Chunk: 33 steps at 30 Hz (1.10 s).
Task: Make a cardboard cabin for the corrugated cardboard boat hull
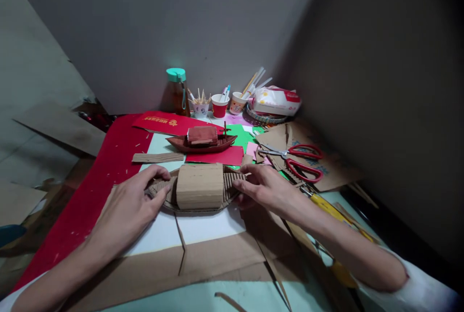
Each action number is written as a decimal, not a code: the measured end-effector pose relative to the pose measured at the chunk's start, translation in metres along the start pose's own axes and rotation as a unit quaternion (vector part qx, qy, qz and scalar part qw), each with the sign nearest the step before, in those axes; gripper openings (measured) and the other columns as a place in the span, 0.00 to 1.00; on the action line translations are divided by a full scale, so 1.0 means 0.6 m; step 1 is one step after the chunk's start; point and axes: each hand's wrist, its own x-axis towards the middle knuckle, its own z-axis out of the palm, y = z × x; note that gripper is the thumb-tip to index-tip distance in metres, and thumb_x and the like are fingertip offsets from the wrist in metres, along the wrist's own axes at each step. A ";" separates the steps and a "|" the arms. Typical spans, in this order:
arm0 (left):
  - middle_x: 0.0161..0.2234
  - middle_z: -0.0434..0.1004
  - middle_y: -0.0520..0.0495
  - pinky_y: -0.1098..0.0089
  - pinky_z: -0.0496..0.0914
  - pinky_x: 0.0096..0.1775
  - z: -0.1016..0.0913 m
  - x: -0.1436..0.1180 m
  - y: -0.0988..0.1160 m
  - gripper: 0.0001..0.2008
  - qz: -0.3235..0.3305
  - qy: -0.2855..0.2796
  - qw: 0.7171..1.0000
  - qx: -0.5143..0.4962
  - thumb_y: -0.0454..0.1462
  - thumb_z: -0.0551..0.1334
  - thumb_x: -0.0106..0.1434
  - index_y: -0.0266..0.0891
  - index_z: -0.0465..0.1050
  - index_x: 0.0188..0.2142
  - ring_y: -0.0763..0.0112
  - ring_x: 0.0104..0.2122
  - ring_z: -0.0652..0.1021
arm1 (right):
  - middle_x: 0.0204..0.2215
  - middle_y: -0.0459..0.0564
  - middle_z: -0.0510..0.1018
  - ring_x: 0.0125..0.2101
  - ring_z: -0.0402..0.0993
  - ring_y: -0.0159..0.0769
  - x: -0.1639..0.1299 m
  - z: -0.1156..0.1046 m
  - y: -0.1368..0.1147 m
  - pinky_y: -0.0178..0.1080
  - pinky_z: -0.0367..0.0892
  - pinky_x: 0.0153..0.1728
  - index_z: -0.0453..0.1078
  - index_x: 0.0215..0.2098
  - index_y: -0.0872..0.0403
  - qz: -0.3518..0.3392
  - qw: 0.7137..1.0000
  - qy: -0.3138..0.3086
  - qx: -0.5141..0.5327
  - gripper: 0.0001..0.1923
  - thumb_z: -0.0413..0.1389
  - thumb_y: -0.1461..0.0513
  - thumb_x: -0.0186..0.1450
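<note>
A cardboard model boat (200, 187) with a curved cabin roof sits between my two hands, above white paper and brown cardboard. My left hand (136, 200) grips its left end, thumb on the near side and fingers on the far side. At the right end, my right hand (263, 186) pinches the hull beside the ribbed deck. Just behind stands a smaller reddish-brown model boat (202, 139) with a small mast. A flat cardboard strip (158, 157) lies beyond my left hand.
Red-handled scissors (304, 151) and a yellow utility knife (331, 208) lie on the right among cardboard scraps. A teal-lidded bottle (177, 92), a red cup (220, 106) with pens, a cup of sticks (200, 109) and a tissue pack (277, 100) line the wall.
</note>
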 end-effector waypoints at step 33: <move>0.38 0.74 0.47 0.60 0.67 0.40 0.011 -0.011 -0.007 0.13 0.043 0.042 0.997 -0.037 0.42 0.57 0.57 0.43 0.64 0.42 0.57 0.33 0.76 | 0.32 0.49 0.81 0.31 0.81 0.40 -0.003 0.032 -0.016 0.35 0.69 0.29 0.67 0.36 0.51 0.012 0.997 0.037 -0.060 0.07 0.61 0.61 0.61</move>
